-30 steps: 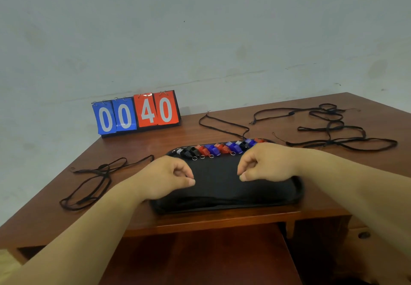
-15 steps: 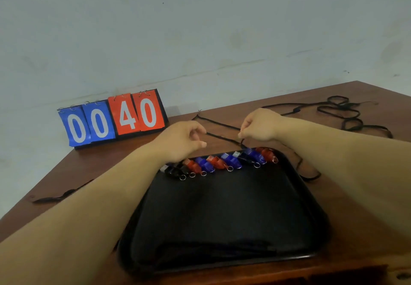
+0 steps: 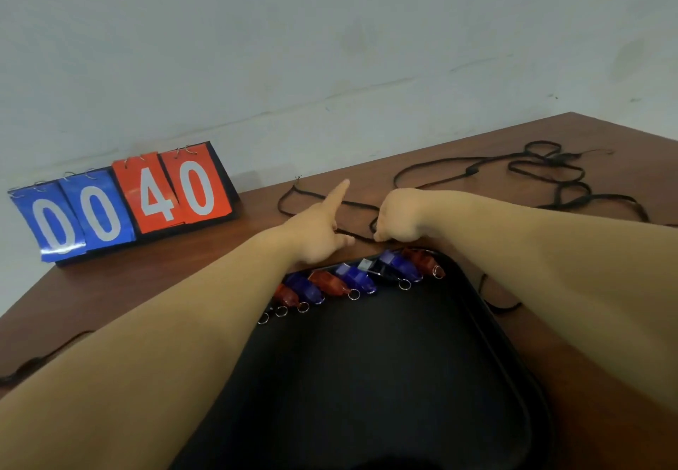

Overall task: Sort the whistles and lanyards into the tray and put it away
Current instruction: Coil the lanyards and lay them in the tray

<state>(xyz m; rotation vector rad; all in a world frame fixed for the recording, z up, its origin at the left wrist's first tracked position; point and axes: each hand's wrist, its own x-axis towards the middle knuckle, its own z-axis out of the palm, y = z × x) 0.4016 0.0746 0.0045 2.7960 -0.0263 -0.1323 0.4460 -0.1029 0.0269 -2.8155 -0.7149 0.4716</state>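
Lanyard (image 3: pixel 361 206) on counter (image 3: pixel 220 267) just beyond far rim of tray (image 3: pixel 367 359), long axis left-right, spanning both hands. Right hand (image 3: pixel 400 216) curled, pinching cord. Left hand (image 3: pixel 319 231) apparently pinching at thumb, index finger straight. Tray lies nearward of the cord.

Only readable thing here is the little flip scoreboard (image 3: pixel 121 205) sitting at the back left of the table (image 3: pixel 220 249), up against the wall (image 3: pixel 330 47). Its two blue cards (image 3: pixel 73 218) on the left show 0 and 0 in white, and its two orange-red cards (image 3: pixel 172 190) on the right show 4 and 0, so 00 40.
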